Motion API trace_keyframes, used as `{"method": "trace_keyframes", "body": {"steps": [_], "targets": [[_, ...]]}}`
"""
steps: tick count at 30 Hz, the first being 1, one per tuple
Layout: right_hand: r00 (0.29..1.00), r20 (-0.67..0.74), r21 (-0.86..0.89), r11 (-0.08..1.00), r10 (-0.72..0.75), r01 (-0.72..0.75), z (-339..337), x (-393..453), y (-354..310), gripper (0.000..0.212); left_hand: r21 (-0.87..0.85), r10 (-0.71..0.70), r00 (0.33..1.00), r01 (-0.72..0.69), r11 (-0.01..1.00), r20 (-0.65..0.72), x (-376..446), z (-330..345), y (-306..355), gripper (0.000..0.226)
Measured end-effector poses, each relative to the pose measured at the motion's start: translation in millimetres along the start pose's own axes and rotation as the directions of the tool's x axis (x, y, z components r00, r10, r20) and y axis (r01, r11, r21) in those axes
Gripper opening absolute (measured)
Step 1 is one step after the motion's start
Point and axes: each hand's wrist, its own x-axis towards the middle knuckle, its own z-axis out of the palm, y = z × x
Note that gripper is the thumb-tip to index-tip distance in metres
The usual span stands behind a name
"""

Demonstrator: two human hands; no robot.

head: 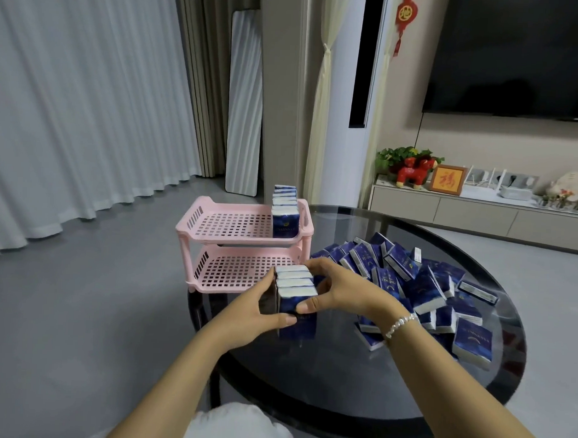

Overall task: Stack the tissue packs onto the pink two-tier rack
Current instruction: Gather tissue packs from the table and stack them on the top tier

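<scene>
On round black glass table (341, 378): sitting at far left edge, pink plastic two-tier slotted rack (237, 246), carrying upright row of blue tissue packs (285, 210) on top tier's right side. Lying heaped at right, loose pile of blue tissue packs (426, 286). Gripping held row of blue-and-white packs (296, 301) (upright, before lower tier), left hand (261, 313) and right hand (341, 291), fingers curling round its ends.

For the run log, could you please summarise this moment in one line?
hands: left hand and right hand grip pack row | top tier: one row
</scene>
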Motion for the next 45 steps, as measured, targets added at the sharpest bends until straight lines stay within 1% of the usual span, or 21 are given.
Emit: {"method": "trace_keyframes", "body": {"steps": [2, 4, 8, 11, 14, 17, 19, 21, 23, 25, 28, 30, 32, 34, 36, 39, 40, 42, 43, 45], "targets": [[0.999, 0.005, -0.029, 0.999, -0.033, 0.033, -5.6, 9.5, -20.7, 0.069, 0.007, 0.037, 0.999, -0.037, 0.999, -0.011, 1.9, -18.5, 11.5, 0.089], [0.998, -0.005, -0.069, 0.996, -0.063, 0.063, -10.2, 21.2, -39.9, 0.072, 0.020, 0.067, 0.998, -0.066, 0.998, -0.016, 4.5, -38.9, 23.5, 0.083], [0.993, -0.008, -0.102, 0.988, -0.117, 0.115, -17.5, 51.0, -70.3, 0.077, 0.030, 0.088, 0.994, -0.086, 0.996, -0.060, 15.6, -78.0, 38.2, 0.084], [0.992, -0.013, -0.129, 0.984, -0.124, 0.121, -24.2, 71.6, -82.3, 0.083, 0.030, 0.088, 0.992, -0.086, 0.996, -0.089, 26.0, -96.2, 45.3, 0.078], [0.988, -0.031, -0.217, 0.966, -0.152, 0.141, -31.9, 94.3, -96.8, 0.082, 0.046, 0.106, 0.991, -0.103, 0.994, -0.084, 43.3, -118.3, 47.3, 0.076], [0.987, -0.047, -0.254, 0.957, -0.156, 0.139, -39.5, 121.7, -106.4, 0.083, -0.008, 0.111, 0.991, -0.112, 0.994, -0.078, 67.1, -138.2, 43.8, 0.072], [0.987, -0.051, -0.266, 0.955, -0.150, 0.131, -44.8, 143.8, -109.7, 0.082, -0.045, 0.095, 0.992, -0.099, 0.994, -0.087, 84.9, -148.2, 41.3, 0.074], [0.990, -0.051, -0.315, 0.943, -0.135, 0.112, -51.0, 166.8, -110.5, 0.082, -0.057, 0.080, 0.992, -0.086, 0.995, -0.094, 106.4, -156.6, 35.4, 0.074], [0.992, -0.050, -0.375, 0.923, -0.112, 0.085, -57.7, 189.9, -107.7, 0.083, -0.060, 0.053, 0.995, -0.058, 0.997, -0.084, 128.8, -162.3, 28.3, 0.072], [0.996, -0.047, -0.422, 0.905, -0.079, 0.052, -63.3, 210.0, -101.1, 0.084, -0.053, 0.018, 0.998, -0.021, 0.998, -0.056, 149.6, -164.0, 21.3, 0.073], [0.998, -0.050, -0.506, 0.862, -0.026, -0.003, -70.0, 231.8, -87.6, 0.085, -0.039, 0.000, 1.000, 0.000, 0.999, -0.003, 177.2, -162.7, 10.0, 0.075], [0.998, -0.061, -0.547, 0.836, 0.006, -0.039, -71.3, 239.1, -81.3, 0.087, -0.040, -0.026, 0.999, 0.026, 0.999, 0.023, 190.9, -160.8, 0.3, 0.078], [0.996, -0.081, -0.590, 0.804, 0.041, -0.081, -69.3, 241.9, -77.3, 0.090, -0.026, -0.073, 0.997, 0.074, 0.997, 0.036, 199.7, -156.6, -9.9, 0.089], [0.995, -0.094, -0.642, 0.762, 0.038, -0.089, -66.5, 244.3, -72.8, 0.092, 0.011, -0.109, 0.994, 0.109, 0.994, 0.019, 204.3, -152.0, -17.8, 0.097], [0.996, -0.086, -0.674, 0.735, 0.020, -0.072, -65.2, 247.8, -68.2, 0.096, 0.036, -0.099, 0.995, 0.100, 0.994, -0.017, 207.0, -147.5, -22.4, 0.096], [0.998, -0.053, -0.681, 0.730, 0.031, -0.059, -68.1, 250.2, -65.7, 0.102, 0.001, -0.067, 0.997, 0.067, 0.998, -0.041, 203.7, -139.4, -22.6, 0.093], [0.998, -0.041, -0.655, 0.753, 0.042, -0.059, -69.3, 250.4, -65.7, 0.100, -0.007, -0.064, 0.997, 0.063, 0.998, -0.039, 202.1, -136.6, -22.8, 0.091], [1.000, -0.008, -0.605, 0.796, 0.017, -0.018, -70.7, 250.0, -65.1, 0.085, -0.016, -0.051, 0.998, 0.051, 0.999, -0.025, 197.1, -132.3, -21.2, 0.082], [1.000, 0.007, -0.610, 0.792, -0.005, 0.009, -70.6, 249.5, -64.6, 0.077, -0.011, -0.044, 0.999, 0.044, 0.999, -0.017, 194.9, -131.2, -20.3, 0.078], [0.999, 0.014, -0.646, 0.763, -0.031, 0.033, -69.4, 247.9, -63.2, 0.071, 0.007, -0.042, 0.999, 0.042, 0.999, 0.001, 192.2, -130.0, -18.3, 0.072]]}}
